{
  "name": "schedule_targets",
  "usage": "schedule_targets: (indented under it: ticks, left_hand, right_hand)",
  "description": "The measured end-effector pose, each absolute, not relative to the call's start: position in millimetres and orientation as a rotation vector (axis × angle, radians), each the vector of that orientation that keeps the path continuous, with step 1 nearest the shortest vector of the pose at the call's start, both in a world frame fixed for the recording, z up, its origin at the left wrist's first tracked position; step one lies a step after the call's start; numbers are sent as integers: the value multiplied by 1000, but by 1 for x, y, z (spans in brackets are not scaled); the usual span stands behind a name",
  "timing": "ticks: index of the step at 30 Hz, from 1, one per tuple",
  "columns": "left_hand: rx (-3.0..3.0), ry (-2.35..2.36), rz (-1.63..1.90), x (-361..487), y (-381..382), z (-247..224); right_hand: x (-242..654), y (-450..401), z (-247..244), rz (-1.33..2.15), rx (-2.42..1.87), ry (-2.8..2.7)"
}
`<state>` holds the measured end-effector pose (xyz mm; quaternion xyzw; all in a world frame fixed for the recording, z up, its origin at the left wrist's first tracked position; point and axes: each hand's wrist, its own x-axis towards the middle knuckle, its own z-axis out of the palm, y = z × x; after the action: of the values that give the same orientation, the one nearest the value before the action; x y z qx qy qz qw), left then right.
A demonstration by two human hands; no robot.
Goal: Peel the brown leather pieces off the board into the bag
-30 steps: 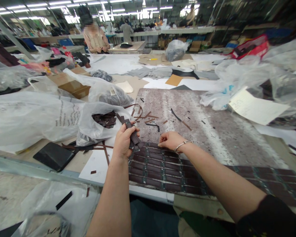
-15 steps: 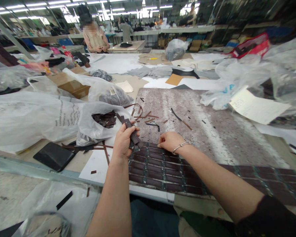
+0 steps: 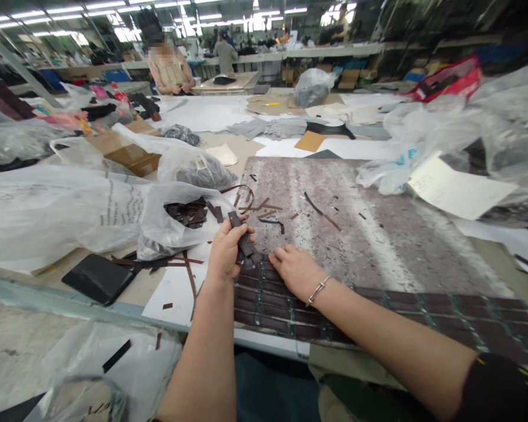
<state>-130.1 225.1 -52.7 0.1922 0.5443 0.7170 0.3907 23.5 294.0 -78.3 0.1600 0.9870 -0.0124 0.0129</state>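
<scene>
My left hand [image 3: 229,246] is closed around a small stack of dark brown leather strips [image 3: 245,243], held above the left end of the laid-out rows. My right hand [image 3: 294,266] lies palm down with fingers stretched to the left, their tips touching the top row of laid strips. Those rows of dark brown strips [image 3: 286,316] lie end to end along the near edge of a mottled board [image 3: 334,193]. The right palm covers part of the top row, so any piece under it is hidden.
Left of the board, an open plastic bag [image 3: 154,234] holds more dark strips. Brown and black scraps [image 3: 264,205] lie on the board. A black flat case [image 3: 97,278] rests near the table edge. Clear bags [image 3: 440,135] stand at right. A person [image 3: 171,67] stands across the table.
My right hand has moved left along the top row, its fingers going from bunched to more stretched out. My left hand has shifted slightly right, still holding the stack.
</scene>
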Motion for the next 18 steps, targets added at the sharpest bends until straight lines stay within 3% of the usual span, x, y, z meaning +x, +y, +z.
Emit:
schedule_targets:
  ticks: [3, 7, 10, 13, 18]
  left_hand:
    - [495, 1365, 1819, -122, 233, -54]
    - [519, 1319, 1837, -107, 245, -52]
    - [549, 1304, 1849, -92, 251, -50]
    - [553, 1299, 1862, -76, 256, -50]
    - [556, 1324, 1864, -49, 265, -52]
  right_hand:
    - [26, 304, -81, -259, 552, 3067]
    - [36, 323, -74, -813, 707, 3036]
    - [47, 324, -58, -1455, 1054, 2911]
    - [59, 317, -45, -2088, 1175, 2423]
    - [75, 309, -41, -2174, 1262, 2270]
